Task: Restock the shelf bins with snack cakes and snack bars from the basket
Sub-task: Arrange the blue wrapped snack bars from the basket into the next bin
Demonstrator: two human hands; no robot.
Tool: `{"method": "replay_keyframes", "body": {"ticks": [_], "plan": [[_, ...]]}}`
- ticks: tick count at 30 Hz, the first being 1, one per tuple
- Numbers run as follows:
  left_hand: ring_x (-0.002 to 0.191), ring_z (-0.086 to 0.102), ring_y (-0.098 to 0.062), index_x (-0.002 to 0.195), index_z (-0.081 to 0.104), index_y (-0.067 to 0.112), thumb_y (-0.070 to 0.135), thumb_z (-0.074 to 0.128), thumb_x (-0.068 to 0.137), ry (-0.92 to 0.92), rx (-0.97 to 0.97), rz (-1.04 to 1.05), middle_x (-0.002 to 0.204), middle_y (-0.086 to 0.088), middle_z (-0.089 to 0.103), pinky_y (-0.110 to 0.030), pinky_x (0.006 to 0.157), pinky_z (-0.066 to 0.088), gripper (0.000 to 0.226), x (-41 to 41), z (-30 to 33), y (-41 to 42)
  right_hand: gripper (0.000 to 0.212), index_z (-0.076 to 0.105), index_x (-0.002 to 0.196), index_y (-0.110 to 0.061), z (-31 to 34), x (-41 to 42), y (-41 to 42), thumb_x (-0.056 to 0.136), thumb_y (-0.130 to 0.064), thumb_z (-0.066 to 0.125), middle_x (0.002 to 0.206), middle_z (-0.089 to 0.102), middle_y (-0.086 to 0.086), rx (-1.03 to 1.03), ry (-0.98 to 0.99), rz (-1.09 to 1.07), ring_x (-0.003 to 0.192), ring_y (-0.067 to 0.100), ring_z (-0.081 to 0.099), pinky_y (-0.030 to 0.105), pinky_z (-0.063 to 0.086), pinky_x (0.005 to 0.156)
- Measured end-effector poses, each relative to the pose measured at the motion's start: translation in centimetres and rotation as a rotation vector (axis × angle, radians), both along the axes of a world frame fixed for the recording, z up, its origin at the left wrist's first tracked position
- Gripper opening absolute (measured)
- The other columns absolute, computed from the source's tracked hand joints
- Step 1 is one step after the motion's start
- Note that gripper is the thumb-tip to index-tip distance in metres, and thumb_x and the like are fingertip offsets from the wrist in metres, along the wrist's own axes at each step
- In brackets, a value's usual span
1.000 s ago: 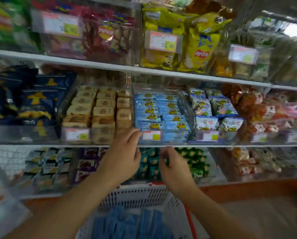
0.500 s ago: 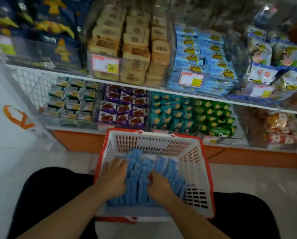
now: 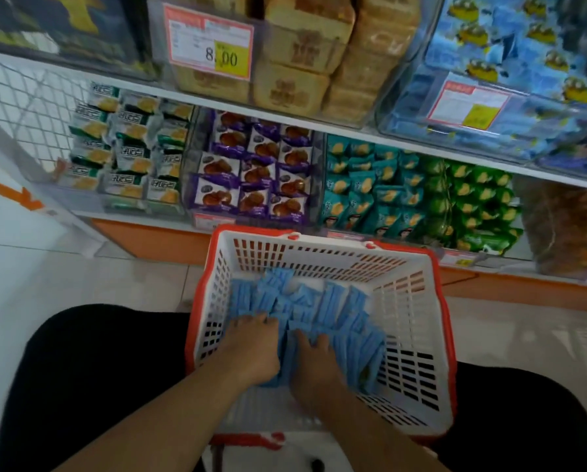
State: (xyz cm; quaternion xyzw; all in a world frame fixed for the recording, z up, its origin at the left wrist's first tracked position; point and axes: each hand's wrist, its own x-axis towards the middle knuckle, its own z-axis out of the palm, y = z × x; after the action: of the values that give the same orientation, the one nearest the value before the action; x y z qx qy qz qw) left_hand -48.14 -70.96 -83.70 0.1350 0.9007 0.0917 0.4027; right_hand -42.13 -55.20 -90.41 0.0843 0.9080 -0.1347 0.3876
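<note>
Shelves point(image 3: 285, 114) fill the top half of the frame; a second ago I faced them square with both hands up at the edge of the middle shelf. View has since tipped down. The clear bin of blue packets point(image 3: 510, 97) now sits at upper right, the tan cakes point(image 3: 305, 56) at top centre beside it.

Basket point(image 3: 322, 253), white with a red rim, at centre frame on the floor between my knees, just in front of the bottom shelf.

Blue bars point(image 3: 336, 301) heaped in the basket's left and middle, standing on edge. Plenty left, so I judge the restock is far from done.

Left hand point(image 3: 251, 352) and right hand point(image 3: 314, 364) are down in the pile, side by side at lower centre, same spot as half a second ago but dug in deeper. Fingertips are buried among the bars; cannot tell whether they have closed on a bundle or only press into it.

Meaning: the last load is placed, and I am gathering the next for the blue bin.
</note>
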Motion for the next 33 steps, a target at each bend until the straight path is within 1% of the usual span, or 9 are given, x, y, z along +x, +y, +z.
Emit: {"method": "replay_keyframes", "body": {"ticks": [4, 8, 11, 14, 17, 20, 24, 29, 33], "plan": [[0.131, 0.048, -0.028, 0.135, 0.053, 0.019, 0.026, 0.059, 0.089, 0.057, -0.093, 0.024, 0.135, -0.003, 0.054, -0.053, 0.123, 0.020, 0.047, -0.2, 0.5, -0.3, 0.041, 0.043, 0.132, -0.027, -0.2, -0.3, 0.1, 0.096, -0.032, 0.061, 0.130, 0.040, 0.009, -0.042, 0.089, -0.062, 0.113, 0.030, 0.055, 0.037, 0.051, 0.081], [0.115, 0.055, -0.025, 0.123, 0.055, 0.019, 0.021, 0.056, 0.092, 0.028, -0.004, 0.069, 0.122, -0.003, 0.056, -0.042, 0.107, 0.043, 0.031, -0.5, 1.6, -0.2, 0.009, 0.051, 0.097, -0.022, 1.0, -0.6, 0.8, 0.093, -0.020, 0.059, 0.092, 0.056, -0.002, -0.192, 0.132, -0.072, 0.088, 0.019, 0.058, 0.028, 0.043, 0.067], [0.101, 0.058, -0.016, 0.111, 0.057, 0.020, 0.019, 0.055, 0.098, 0.012, 0.180, 0.205, 0.117, -0.001, 0.059, -0.035, 0.091, 0.054, 0.014, -0.6, 2.5, 0.2, 0.019, 0.050, 0.079, -0.023, 4.4, -2.0, 2.7, 0.084, -0.010, 0.062, 0.078, 0.056, -0.003, -0.271, 0.181, -0.225, 0.072, 0.014, 0.055, 0.024, 0.039, 0.055], [0.114, 0.059, -0.013, 0.134, 0.057, 0.023, 0.034, 0.059, 0.102, -0.036, 0.323, 0.435, 0.135, 0.003, 0.058, -0.030, 0.096, 0.051, 0.034, -1.1, 4.7, 0.6, 0.017, 0.061, 0.086, -0.020, 11.0, -3.6, 5.2, 0.080, -0.007, 0.071, 0.090, 0.068, 0.002, -0.449, 0.233, -0.299, 0.081, 0.016, 0.066, 0.034, 0.059, 0.068], [0.106, 0.068, -0.018, 0.122, 0.058, 0.021, 0.045, 0.066, 0.098, -0.182, 0.496, 0.650, 0.122, 0.005, 0.064, -0.037, 0.094, 0.057, 0.034, -1.5, 8.8, 1.1, 0.029, 0.062, 0.091, -0.022, 18.6, -3.7, 7.4, 0.078, 0.002, 0.072, 0.101, 0.067, -0.006, -0.598, 0.427, -0.171, 0.093, 0.010, 0.067, 0.033, 0.059, 0.080], [0.095, 0.077, -0.031, 0.116, 0.064, 0.007, 0.011, 0.073, 0.095, -0.408, 0.916, 1.001, 0.103, -0.010, 0.079, -0.047, 0.093, 0.061, 0.023, -0.5, 14.1, 1.5, 0.045, 0.060, 0.112, -0.027, 24.4, -2.9, 8.4, 0.078, 0.001, 0.072, 0.118, 0.059, -0.011, -0.598, 0.607, -0.007, 0.109, 0.007, 0.060, 0.023, 0.053, 0.087], [0.096, 0.077, -0.030, 0.103, 0.074, 0.007, -0.003, 0.072, 0.090, -0.195, 1.139, 1.020, 0.099, -0.010, 0.080, -0.043, 0.087, 0.064, 0.016, 0.8, 19.5, 2.1, 0.053, 0.053, 0.131, -0.033, 29.0, -1.8, 8.8, 0.089, -0.009, 0.074, 0.134, 0.042, -0.024, -0.492, 0.750, 0.090, 0.125, -0.006, 0.044, 0.008, 0.036, 0.102], [0.091, 0.077, -0.022, 0.104, 0.075, 0.014, 0.009, 0.078, 0.087, 0.022, 1.245, 1.094, 0.098, -0.004, 0.080, -0.036, 0.082, 0.064, 0.018, 2.3, 24.2, 3.4, 0.032, 0.057, 0.126, -0.038, 31.6, -0.6, 8.3, 0.097, -0.034, 0.069, 0.118, 0.050, -0.023, -0.391, 0.911, 0.062, 0.104, -0.001, 0.051, 0.012, 0.039, 0.083], [0.093, 0.076, -0.025, 0.103, 0.077, 0.012, 0.013, 0.080, 0.087, 0.107, 1.303, 1.106, 0.095, -0.006, 0.080, -0.041, 0.091, 0.059, 0.016, 3.2, 26.4, 4.7, 0.015, 0.070, 0.112, -0.035, 32.7, 0.0, 7.3, 0.097, -0.033, 0.070, 0.097, 0.066, -0.014, -0.543, 0.823, -0.057, 0.086, 0.006, 0.059, 0.019, 0.047, 0.068]]}}
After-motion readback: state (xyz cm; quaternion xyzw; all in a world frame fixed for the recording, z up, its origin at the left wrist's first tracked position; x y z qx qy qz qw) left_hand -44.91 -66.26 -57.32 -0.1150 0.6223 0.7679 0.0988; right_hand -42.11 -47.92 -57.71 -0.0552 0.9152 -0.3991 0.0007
